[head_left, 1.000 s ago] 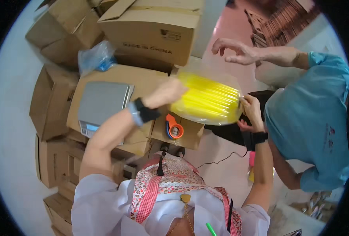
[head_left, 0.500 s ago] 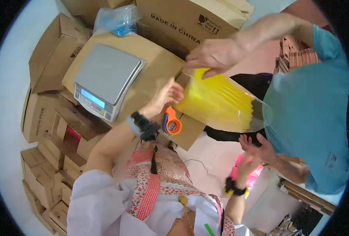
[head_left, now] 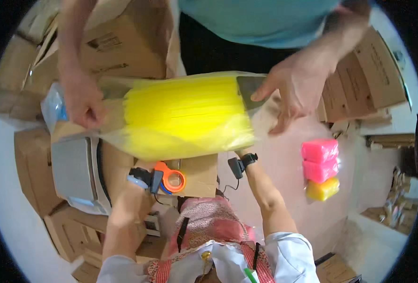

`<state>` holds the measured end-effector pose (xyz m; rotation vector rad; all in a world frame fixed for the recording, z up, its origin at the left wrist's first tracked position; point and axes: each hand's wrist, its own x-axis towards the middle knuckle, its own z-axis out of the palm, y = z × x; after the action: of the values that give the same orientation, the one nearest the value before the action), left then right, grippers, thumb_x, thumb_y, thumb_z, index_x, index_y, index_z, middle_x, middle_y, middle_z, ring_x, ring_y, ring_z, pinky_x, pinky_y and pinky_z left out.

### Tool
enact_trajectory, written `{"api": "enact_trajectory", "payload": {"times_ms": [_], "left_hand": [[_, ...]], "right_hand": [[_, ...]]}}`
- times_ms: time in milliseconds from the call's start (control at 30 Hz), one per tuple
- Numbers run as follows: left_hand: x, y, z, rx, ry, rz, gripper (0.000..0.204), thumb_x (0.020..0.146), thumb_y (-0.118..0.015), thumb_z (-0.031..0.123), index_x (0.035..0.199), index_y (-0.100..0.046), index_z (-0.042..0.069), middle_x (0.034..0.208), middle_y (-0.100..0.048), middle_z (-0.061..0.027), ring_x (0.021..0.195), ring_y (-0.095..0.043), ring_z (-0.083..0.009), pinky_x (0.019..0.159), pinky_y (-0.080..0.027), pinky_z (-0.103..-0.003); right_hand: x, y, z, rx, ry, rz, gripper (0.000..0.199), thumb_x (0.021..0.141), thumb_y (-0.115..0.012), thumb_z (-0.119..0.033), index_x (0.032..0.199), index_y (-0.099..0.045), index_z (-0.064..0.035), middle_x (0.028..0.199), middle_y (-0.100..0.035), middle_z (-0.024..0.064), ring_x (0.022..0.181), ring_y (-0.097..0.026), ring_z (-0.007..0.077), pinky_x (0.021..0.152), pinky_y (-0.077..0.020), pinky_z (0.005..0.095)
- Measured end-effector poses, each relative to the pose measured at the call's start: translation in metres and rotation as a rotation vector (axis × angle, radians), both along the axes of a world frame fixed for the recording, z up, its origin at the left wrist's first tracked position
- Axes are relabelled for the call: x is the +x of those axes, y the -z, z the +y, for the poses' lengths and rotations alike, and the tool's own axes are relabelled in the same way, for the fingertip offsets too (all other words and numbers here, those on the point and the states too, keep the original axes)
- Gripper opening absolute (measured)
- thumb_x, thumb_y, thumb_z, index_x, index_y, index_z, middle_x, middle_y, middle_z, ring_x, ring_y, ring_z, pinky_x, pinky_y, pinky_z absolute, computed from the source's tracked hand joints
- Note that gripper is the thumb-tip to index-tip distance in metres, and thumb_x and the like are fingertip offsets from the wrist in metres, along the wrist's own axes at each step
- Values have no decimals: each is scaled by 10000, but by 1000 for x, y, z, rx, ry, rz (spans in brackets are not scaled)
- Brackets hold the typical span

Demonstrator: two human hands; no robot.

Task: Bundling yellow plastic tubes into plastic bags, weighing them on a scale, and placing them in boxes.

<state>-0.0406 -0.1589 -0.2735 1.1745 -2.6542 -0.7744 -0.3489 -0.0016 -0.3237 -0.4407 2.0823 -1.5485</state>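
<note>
A transparent plastic bag of bright yellow, long, ridged pieces [head_left: 185,113] lies across the middle in front of me, slightly tilted. My left hand [head_left: 145,164] reaches under its near left edge, and the bag covers the fingers. Only the base of my right hand [head_left: 243,152] shows at the near right corner; the rest is behind the bag. A co-worker's hand [head_left: 82,101] pinches the bag's loose left end. The co-worker's other hand [head_left: 296,87] is spread open by the right end. Beside my left wrist lies an orange tape dispenser [head_left: 171,180] on cardboard.
A grey digital scale [head_left: 72,170] stands at the left, near a bag with blue contents [head_left: 56,108]. Pink packs [head_left: 320,160] and a yellow pack [head_left: 323,188] lie at the right. Cardboard boxes [head_left: 367,75] line both sides. The co-worker's body [head_left: 261,19] closes the far side.
My view has turned, bringing the co-worker to the far side. The yellow bag now lies crosswise before me. Both my hands have moved to its near edge; the left was beside it, the right apart.
</note>
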Motion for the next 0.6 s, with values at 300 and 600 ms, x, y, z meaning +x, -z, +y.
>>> {"api": "enact_trajectory", "payload": {"times_ms": [300, 600], "left_hand": [[25, -13, 17, 1427, -322, 1367, 481, 906, -487, 355, 1267, -439, 39, 1263, -470, -152, 1168, -424, -246, 981, -338, -390], [17, -33, -48, 1296, -293, 1400, 452, 906, -488, 359, 1223, -468, 38, 1210, -500, -138, 1116, -452, -230, 943, -360, -379]], "right_hand": [[20, -37, 37, 51, 106, 35, 310, 904, -461, -266, 1069, -549, -18, 964, -590, 86, 901, -550, 195, 785, -428, 336], [-21, -66, -12, 77, 79, 171, 282, 893, -463, -230, 1053, -548, -13, 924, -579, 91, 864, -538, 195, 752, -422, 323]]}}
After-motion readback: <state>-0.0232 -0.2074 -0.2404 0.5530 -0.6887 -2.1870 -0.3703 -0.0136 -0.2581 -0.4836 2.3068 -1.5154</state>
